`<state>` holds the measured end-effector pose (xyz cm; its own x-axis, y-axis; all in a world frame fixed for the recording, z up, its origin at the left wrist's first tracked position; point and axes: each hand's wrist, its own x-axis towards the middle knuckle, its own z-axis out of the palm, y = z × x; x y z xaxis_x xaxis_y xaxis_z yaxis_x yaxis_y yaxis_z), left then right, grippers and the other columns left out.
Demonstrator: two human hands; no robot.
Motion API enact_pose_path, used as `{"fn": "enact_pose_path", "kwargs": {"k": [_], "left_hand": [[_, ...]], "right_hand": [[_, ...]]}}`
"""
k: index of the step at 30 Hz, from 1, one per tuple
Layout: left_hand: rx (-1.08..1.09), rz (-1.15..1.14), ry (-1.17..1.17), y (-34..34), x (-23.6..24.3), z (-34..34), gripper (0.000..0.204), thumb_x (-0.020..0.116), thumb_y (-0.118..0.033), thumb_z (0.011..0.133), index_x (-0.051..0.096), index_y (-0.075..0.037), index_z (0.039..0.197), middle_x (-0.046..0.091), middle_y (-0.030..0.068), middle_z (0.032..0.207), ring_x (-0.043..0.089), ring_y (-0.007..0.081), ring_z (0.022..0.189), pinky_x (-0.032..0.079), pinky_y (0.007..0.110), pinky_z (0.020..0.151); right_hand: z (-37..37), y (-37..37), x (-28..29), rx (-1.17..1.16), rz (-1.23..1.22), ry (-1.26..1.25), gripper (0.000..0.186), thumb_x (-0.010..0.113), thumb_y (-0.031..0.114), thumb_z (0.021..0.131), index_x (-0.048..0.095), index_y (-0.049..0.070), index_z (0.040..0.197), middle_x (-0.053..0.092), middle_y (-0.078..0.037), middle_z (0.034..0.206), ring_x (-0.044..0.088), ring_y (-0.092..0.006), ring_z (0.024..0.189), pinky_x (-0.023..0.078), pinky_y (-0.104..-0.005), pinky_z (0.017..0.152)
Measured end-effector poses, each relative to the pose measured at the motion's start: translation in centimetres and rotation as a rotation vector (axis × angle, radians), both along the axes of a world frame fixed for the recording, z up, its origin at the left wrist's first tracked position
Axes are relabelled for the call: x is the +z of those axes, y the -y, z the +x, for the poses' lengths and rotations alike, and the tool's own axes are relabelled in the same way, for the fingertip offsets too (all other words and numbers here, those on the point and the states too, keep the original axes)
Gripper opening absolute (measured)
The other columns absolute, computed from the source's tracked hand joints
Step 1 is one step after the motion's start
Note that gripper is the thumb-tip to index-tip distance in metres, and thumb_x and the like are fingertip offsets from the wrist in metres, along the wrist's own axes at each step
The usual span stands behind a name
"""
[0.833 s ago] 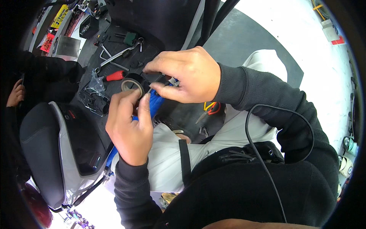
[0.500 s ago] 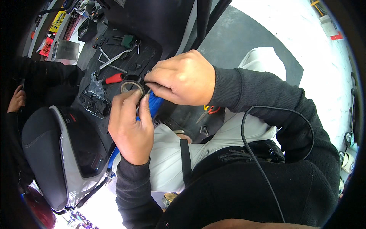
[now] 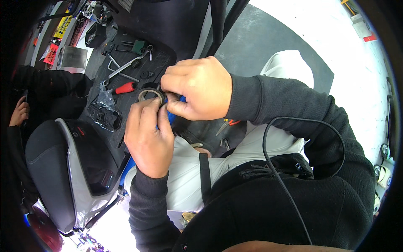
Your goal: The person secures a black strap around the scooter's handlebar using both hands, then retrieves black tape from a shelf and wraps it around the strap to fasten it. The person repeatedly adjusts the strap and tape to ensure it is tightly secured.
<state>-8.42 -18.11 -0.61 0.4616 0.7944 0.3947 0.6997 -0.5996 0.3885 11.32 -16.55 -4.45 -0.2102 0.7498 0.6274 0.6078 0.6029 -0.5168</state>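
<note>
Between the fingertips and thumb of my left hand (image 3: 152,136) is a roll of black tape (image 3: 145,91) with a tan core, its ring facing up. My right hand (image 3: 199,88) is closed in a pinch at the roll's right edge, against the black tape. What lies deep between those fingertips is hidden. Both hands nearly meet there. Under them shows a bright blue piece (image 3: 171,117), mostly covered, so its kind is unclear. Just left of the roll lies a red-handled screwdriver (image 3: 125,87) on a dark ribbed mat.
Wrenches (image 3: 126,67), a green-cased hex key set (image 3: 138,47) and a clear plastic bag (image 3: 107,97) lie beyond. Red-orange-handled pliers (image 3: 226,125) rest below my right wrist. A black seat (image 3: 48,161) stands left. Another person's hand (image 3: 19,111) shows at far left.
My left hand has shifted slightly right with the roll of tape, and my right hand has come slightly lower. The two hands are closer together, with the roll now against the right fingers.
</note>
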Motion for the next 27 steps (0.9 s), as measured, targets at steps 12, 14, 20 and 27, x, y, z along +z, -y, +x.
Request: {"fn": "enact_pose_path", "kwargs": {"k": [12,14,20,27], "left_hand": [[-0.003,0.017,0.160,0.04,0.28,-0.22,0.022,0.081,0.003,0.090,0.075,0.002,0.111,0.073,0.0142,0.104,0.073,0.0254,0.086,0.059,0.034,0.077],[-0.018,0.073,0.136,-0.10,0.16,-0.21,0.023,0.081,0.004,0.089,0.076,0.001,0.112,0.073,0.0140,0.104,0.074,0.0265,0.088,0.059,0.035,0.077],[-0.024,0.139,0.062,-0.20,-0.28,-0.24,0.023,0.081,0.004,0.089,0.076,0.000,0.111,0.073,0.0132,0.104,0.074,0.0289,0.089,0.058,0.035,0.080],[0.000,-0.110,0.200,0.10,-0.30,-0.23,0.018,0.081,0.001,0.091,0.074,0.002,0.107,0.071,0.0120,0.100,0.070,0.0207,0.082,0.056,0.031,0.076]], "right_hand": [[0.50,0.37,0.45,0.088,0.024,-0.254,0.020,0.081,0.009,0.085,0.072,0.000,0.101,0.072,-0.010,0.094,0.074,-0.0192,0.070,0.061,-0.0292,0.062],[0.49,0.25,0.41,0.094,0.016,-0.248,0.019,0.081,0.008,0.085,0.072,0.000,0.101,0.072,-0.011,0.092,0.074,-0.0190,0.069,0.061,-0.0294,0.062],[0.45,0.18,-0.03,0.115,-0.068,-0.261,0.015,0.081,0.007,0.086,0.073,0.000,0.097,0.073,-0.010,0.086,0.074,-0.0206,0.069,0.061,-0.0304,0.063],[0.92,0.01,-0.27,0.126,-0.036,-0.149,0.016,0.081,0.007,0.088,0.075,0.001,0.102,0.074,-0.010,0.090,0.076,-0.0219,0.072,0.062,-0.0313,0.065]]}}
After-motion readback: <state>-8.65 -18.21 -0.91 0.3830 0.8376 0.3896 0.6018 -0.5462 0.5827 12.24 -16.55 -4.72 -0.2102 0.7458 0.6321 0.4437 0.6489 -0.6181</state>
